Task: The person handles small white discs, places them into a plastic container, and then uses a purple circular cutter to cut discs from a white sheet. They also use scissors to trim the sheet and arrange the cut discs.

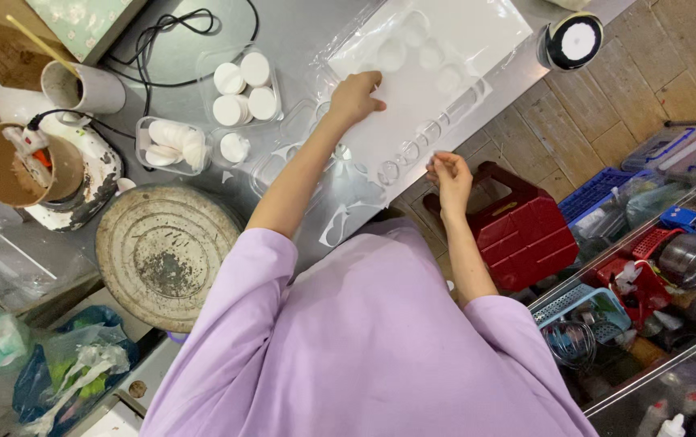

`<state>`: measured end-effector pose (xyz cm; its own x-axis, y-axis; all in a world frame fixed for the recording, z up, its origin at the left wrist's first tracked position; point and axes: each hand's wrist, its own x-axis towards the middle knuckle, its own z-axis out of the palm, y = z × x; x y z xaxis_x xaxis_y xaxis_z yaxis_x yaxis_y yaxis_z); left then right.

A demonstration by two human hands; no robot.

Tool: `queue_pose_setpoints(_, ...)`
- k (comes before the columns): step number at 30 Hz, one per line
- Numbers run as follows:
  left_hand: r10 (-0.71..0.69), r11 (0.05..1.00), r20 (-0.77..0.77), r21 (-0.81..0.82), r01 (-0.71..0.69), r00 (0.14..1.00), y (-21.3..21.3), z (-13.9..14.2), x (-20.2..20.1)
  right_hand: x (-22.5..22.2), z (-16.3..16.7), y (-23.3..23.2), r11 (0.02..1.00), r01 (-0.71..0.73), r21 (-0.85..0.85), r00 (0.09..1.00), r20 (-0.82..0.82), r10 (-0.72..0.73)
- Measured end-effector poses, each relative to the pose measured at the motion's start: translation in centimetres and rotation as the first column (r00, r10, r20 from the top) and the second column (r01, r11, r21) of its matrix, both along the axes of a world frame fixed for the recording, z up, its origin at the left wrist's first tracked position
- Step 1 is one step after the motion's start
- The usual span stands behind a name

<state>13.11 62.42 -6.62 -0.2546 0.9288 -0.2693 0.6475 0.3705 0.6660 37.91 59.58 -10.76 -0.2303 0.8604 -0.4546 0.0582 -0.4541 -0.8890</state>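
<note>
A clear plastic tray [437, 73] with several round cavities lies tilted across the grey table [299, 32], wrapped in loose clear film. My left hand [356, 97] rests on the tray's left edge with fingers curled over it. My right hand [449, 180] pinches the tray's near edge, just off the table's side. Left of the tray stand two clear boxes, one [243, 85] holding several white round cakes, the other [174, 146] holding a few more.
A round worn metal plate [166, 251] lies at the near left. Behind it are a brown bowl [16, 166], a grey cup [85, 87] and a black cable [170, 32]. A red stool [522, 226], blue basket [598, 194] and cluttered shelf [655, 291] stand right.
</note>
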Motion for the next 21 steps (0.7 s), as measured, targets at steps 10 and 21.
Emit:
queue_pose_setpoints(10,0.296,0.949,-0.185,0.168,-0.267,0.937,0.0,-0.4,1.6,-2.5,0.1,2.5,0.969,-0.168,-0.183,0.985,-0.063,0.159)
queue_pose_setpoints(21,0.071,0.996,0.099,0.053,-0.077,0.992,0.0,-3.1,1.0,0.2,-0.1,4.5,0.949,-0.217,-0.229,0.966,-0.190,0.175)
